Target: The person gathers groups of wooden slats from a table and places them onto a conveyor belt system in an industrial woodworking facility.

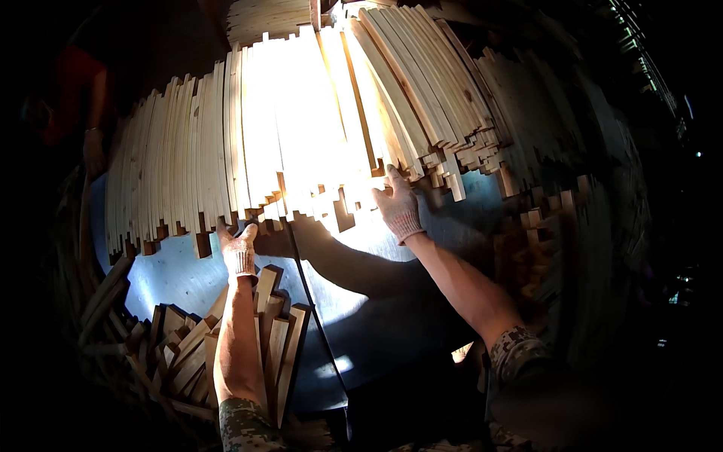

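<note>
A long row of pale wooden strips lies side by side on a metal-topped table, their near ends uneven. My left hand, in a light knitted glove, touches the near ends left of the middle, thumb and forefinger apart. Further right, my right hand, gloved alike, reaches to the strip ends with its thumb and forefinger spread. Some fingers of both hands are hidden. Bright light washes out the strips between my hands.
Below my left hand is a jumbled heap of short wooden pieces. The shiny metal tabletop has a dark seam. More stacked strips stand in shadow at right. Another person in a red top is at the far left.
</note>
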